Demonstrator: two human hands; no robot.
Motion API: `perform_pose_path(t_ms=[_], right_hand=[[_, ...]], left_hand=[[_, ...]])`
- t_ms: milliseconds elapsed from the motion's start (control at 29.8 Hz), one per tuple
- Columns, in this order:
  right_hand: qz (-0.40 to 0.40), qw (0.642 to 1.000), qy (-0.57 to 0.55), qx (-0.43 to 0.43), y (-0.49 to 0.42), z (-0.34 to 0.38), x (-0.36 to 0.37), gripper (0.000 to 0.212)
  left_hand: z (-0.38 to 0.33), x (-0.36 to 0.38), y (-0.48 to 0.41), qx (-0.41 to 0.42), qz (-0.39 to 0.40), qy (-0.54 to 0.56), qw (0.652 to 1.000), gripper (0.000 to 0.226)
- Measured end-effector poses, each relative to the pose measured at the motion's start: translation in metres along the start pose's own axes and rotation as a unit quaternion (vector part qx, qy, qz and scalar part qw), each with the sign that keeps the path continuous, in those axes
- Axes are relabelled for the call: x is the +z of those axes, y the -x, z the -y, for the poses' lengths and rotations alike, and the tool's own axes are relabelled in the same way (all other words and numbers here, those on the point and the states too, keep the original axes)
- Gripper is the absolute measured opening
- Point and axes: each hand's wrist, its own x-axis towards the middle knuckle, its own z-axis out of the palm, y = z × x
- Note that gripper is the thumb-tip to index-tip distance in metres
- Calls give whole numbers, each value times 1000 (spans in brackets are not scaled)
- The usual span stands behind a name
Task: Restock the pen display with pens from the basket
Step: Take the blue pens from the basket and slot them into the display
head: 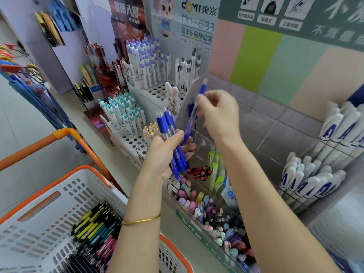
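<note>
Right grip (pixel 218 113): thumb and fingertips pinch one blue pen (pixel 191 120) by its upper barrel. The pen is tilted, clicker end up and away, tip down toward the person. It is held over the open top of the clear display (pixel 206 138), with its lower end close to the left thumb. Whether the tip touches the display wall cannot be told.

Left grip (pixel 165 152): fingers curl round a bundle (pixel 165 123) of matching blue pens, just left of the single pen. A gold bracelet (pixel 141 220) sits on that wrist.

Around: the lower compartments of the display hold green-and-white pens (pixel 215 170) and pastel pens (pixel 197 203), below the two forearms. To the left, touching the display, a white holed rack (pixel 136 142) carries teal-capped pens (pixel 122 113). Behind it a rabbit cut-out (pixel 171 97) stands beside the display's left wall. Far right: white pens marked A (pixel 307 184).

The basket (pixel 59 180), white with an orange rim, sits lower left against the bench (pixel 67 107). It holds assorted pens (pixel 94 229), well apart from both grips.
</note>
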Motion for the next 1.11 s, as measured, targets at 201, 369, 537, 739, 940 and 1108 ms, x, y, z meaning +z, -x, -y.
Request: perform_pose_path(t_ms=[201,369,537,739,940,1108], right_hand=[[-61,991,87,-84,-4,-1,4,9],[25,967,253,-30,-4,-19,17,16],[85,936,342,15,-3,-20,21,16],[83,976,203,-16,5,-14,12,25],[215,973,26,81,14,-8,1,19],[-48,998,-40,-28,-2,-4,-2,20]], left_hand=[[4,-6,-3,1,-46,-4,999,5],[3,-4,-3,10,-28,-6,1000,4],[1,-3,-1,11,-19,2,1000,6],[0,-1,0,16,22,-17,999,5],[0,1,1,6,40,-27,999,13],[2,-2,0,-19,-23,-24,999,1]])
